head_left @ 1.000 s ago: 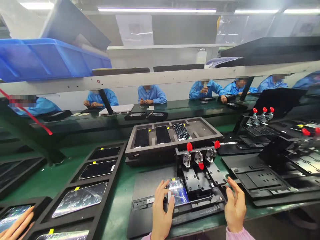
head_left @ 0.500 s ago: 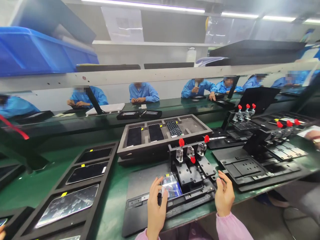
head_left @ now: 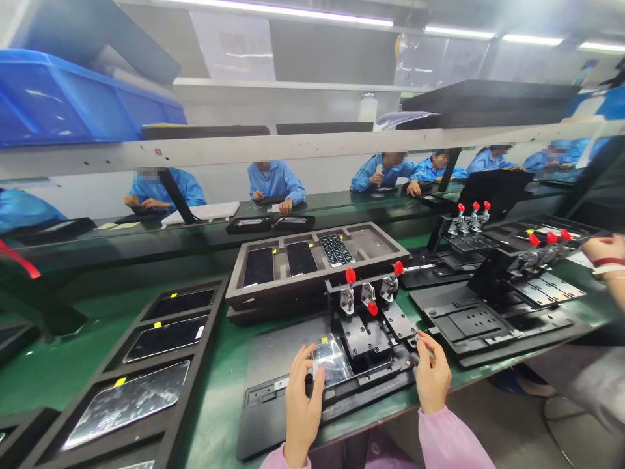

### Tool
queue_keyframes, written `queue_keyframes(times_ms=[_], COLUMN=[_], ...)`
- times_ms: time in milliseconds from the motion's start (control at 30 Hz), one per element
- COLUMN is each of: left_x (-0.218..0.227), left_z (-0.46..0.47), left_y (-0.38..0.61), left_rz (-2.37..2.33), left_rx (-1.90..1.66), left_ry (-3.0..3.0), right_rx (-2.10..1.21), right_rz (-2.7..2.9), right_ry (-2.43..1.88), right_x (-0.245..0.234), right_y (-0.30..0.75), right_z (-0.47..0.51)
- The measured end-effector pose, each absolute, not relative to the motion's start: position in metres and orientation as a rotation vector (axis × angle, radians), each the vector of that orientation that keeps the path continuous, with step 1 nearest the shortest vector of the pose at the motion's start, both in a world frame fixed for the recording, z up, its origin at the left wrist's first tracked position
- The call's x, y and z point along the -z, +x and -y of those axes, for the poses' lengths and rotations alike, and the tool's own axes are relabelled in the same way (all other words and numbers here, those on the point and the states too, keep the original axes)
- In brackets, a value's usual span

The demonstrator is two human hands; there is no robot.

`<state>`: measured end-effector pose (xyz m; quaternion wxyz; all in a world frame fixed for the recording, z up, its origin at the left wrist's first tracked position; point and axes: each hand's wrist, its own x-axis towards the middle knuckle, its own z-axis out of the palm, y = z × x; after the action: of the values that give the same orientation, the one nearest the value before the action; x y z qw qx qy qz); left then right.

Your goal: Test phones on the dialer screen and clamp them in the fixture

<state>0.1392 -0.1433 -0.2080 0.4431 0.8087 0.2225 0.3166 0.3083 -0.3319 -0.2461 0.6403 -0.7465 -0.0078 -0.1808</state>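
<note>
My left hand (head_left: 301,397) rests on the left end of a glossy phone screen panel (head_left: 333,357) that lies in a black clamping fixture (head_left: 371,365); thumb and fingers pinch its edge. My right hand (head_left: 432,374) sits at the fixture's right end with its fingers curled, fingertips touching the fixture's corner. Three red-handled toggle clamps (head_left: 370,293) stand at the back of the fixture. Behind them a grey tray (head_left: 390,251) holds two dark screens and a keypad-like part.
A long black tray (head_left: 222,306) of screens runs along the left. More black fixtures (head_left: 493,319) with red clamps stand to the right, where another person's hand (head_left: 603,251) reaches in. Several workers in blue coats sit across the green bench (head_left: 63,365). A blue bin (head_left: 73,101) sits on the upper shelf.
The view has swung right and down. My right hand has closed in from open and raised to touching the fixture's right end. Another person's hand has come in at right.
</note>
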Motion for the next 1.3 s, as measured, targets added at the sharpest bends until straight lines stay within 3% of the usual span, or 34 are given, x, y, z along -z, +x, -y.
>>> queue_keyframes(times_ms=[667, 1100, 1300], left_x=[0.206, 0.198, 0.198], left_z=[0.144, 0.146, 0.147], left_y=[0.140, 0.143, 0.145], left_rz=[-0.549, -0.538, -0.544], left_rx=[-0.748, -0.718, -0.700], left_ry=[2.015, 1.948, 1.906], right_rx=[0.550, 0.606, 0.634], right_rz=[0.129, 0.738, 1.003], right_ry=[-1.779, -1.827, -1.799], right_x=[0.240, 0.130, 0.109], right_y=[0.307, 0.340, 0.338], right_z=[0.331, 0.308, 0.296])
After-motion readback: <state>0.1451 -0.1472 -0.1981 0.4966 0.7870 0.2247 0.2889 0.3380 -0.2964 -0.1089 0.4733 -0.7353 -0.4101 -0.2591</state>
